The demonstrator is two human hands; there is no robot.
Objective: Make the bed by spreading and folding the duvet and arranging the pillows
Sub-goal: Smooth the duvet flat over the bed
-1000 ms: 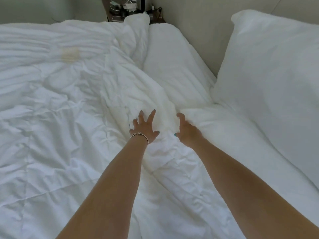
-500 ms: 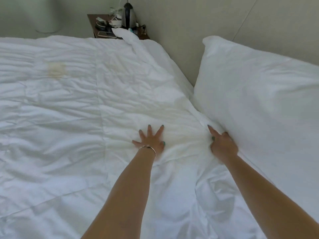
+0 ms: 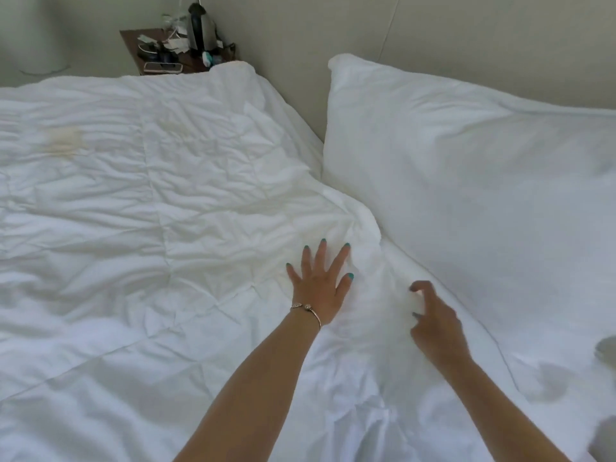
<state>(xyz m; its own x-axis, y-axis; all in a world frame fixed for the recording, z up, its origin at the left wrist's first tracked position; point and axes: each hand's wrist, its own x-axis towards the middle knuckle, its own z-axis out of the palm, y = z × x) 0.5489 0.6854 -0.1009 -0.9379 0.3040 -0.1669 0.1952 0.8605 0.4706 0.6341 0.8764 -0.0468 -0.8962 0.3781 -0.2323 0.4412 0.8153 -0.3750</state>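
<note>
- The crumpled white quilted duvet now lies far flatter than a second ago: the tall ridge that ran up toward the headboard is gone, and only a small bunched fold remains at its upper edge, just beside the big white pillow.
- In my judgement the spreading is nearly done; that last fold near the pillow still wants smoothing.
- The left hand, with a silver bangle at the wrist, has stayed on the duvet, fingers straight and splayed, pressing flat and holding nothing.
- The right hand has come back from the pillow's edge; its fingers are loosely curled, apart from the thumb, gripping nothing, just above or brushing the white sheet.
- The dark wooden nightstand stands cluttered beyond the bed's far corner.
</note>
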